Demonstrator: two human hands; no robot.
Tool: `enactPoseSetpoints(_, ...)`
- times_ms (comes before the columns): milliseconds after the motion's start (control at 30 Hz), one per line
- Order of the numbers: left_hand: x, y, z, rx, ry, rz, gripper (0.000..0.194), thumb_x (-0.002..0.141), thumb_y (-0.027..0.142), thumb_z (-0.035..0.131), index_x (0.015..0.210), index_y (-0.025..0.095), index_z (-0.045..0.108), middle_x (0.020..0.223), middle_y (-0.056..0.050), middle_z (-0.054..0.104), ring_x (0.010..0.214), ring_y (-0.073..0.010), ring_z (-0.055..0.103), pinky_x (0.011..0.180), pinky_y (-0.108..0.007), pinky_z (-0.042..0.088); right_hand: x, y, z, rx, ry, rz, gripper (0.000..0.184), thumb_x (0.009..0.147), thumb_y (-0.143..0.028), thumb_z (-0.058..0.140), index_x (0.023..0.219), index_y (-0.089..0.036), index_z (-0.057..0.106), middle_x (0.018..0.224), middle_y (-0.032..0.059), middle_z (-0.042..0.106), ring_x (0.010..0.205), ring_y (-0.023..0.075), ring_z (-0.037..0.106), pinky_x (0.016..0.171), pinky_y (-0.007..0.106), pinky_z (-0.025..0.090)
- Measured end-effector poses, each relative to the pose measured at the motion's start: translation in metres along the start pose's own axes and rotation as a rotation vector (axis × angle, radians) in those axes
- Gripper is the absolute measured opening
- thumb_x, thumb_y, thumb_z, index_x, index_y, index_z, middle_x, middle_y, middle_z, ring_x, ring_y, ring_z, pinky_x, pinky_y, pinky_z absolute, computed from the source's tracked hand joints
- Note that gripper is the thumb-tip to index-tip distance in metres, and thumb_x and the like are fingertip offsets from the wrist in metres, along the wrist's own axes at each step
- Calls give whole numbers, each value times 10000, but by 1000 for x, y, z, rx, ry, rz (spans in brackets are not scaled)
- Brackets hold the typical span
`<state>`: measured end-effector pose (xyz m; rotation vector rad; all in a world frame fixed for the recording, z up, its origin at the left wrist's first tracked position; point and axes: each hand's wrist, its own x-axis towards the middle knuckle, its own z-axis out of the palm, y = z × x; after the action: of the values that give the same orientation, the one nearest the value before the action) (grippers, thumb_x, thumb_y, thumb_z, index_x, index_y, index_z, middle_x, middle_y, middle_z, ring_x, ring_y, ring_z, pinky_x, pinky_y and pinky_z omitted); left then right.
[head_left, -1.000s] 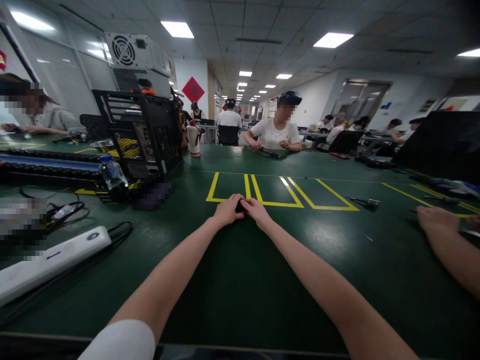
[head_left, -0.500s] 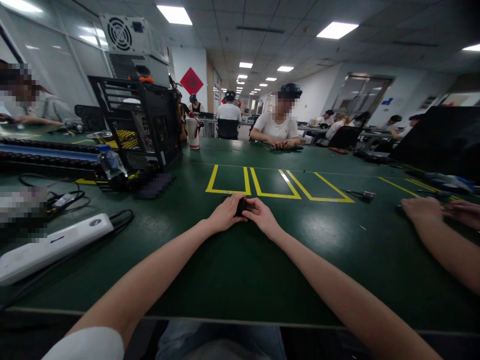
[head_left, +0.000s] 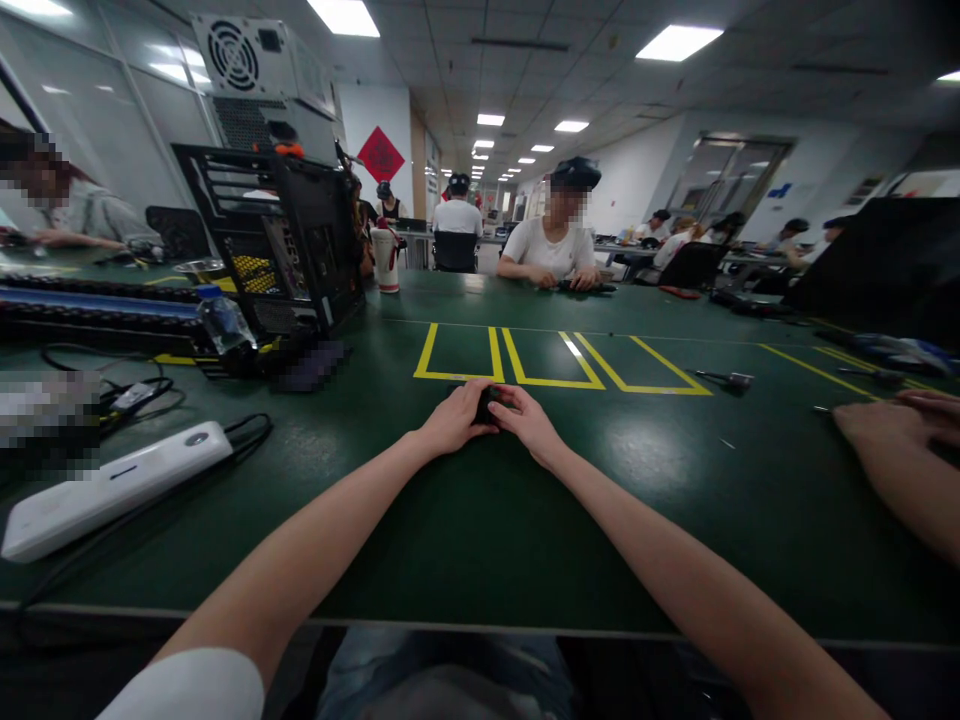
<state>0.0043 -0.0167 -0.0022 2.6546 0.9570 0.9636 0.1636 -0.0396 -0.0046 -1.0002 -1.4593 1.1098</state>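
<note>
Both my hands meet over the green tabletop (head_left: 480,530), just in front of the yellow taped outlines (head_left: 525,380). Between them is a small black object (head_left: 486,402), mostly covered by fingers, so its kind cannot be made out. My left hand (head_left: 456,418) is closed around its left side, with the fingers curled over the top. My right hand (head_left: 523,418) pinches the right side of the same object with thumb and fingertips.
At the left lie a white power strip (head_left: 120,490) with black cables, a water bottle (head_left: 225,320) and an open black computer case (head_left: 277,240). A white cup (head_left: 385,258) stands behind. To the right are a co-worker's hand (head_left: 885,430) and a dark tool with a metal end (head_left: 726,380).
My hands stay on the black object, with my right fingers slightly shifted on it. The view has tilted a little. The co-worker's hand at the right has moved slightly rightward.
</note>
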Motion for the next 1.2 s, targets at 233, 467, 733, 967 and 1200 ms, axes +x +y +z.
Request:
enactPoseSetpoints(233, 0, -1, 1, 4, -2, -3, 624, 690, 367, 621, 1181, 195, 277, 1149, -104, 431, 1050, -250, 462, 869, -414, 411, -3, -3, -2, 71, -71, -47, 319, 634, -247, 644, 932, -216, 535, 1025, 16, 555, 919, 155, 549, 838, 324, 433)
enactPoseSetpoints(467, 0, -1, 2, 34, 18, 36, 631, 692, 359, 622, 1183, 176, 270, 1150, -114, 426, 1059, -253, 450, 889, -401, 400, -2, -4, 0, 15, 3, -28, 223, 682, -352, 591, 852, -216, 542, 882, -3, 560, 822, 136, 541, 740, 304, 452)
enactPoseSetpoints(733, -1, -2, 4, 32, 34, 35, 659, 665, 363, 646, 1176, 175, 274, 1123, -108, 439, 1037, -260, 466, 874, -415, 407, 2, 1, -1, -11, -22, -45, 299, 679, -295, 609, 948, -194, 526, 977, 30, 551, 870, 148, 554, 837, 347, 426)
enactPoseSetpoints(967, -6, 3, 0, 58, 26, 10, 636, 673, 358, 636, 1167, 188, 274, 1138, -109, 421, 1025, -268, 474, 821, -434, 434, -1, 1, -2, 71, -124, -93, 297, 638, -224, 653, 901, -203, 517, 984, 7, 553, 895, 134, 563, 869, 327, 420)
enactPoseSetpoints(1200, -30, 26, -12, 63, 2, -50, 641, 676, 363, 629, 1173, 204, 256, 1147, -92, 418, 1013, -255, 485, 782, -423, 464, -20, -13, 7, 23, -179, -70, 198, 699, -292, 606, 851, -199, 519, 862, -11, 560, 806, 119, 561, 808, 325, 450)
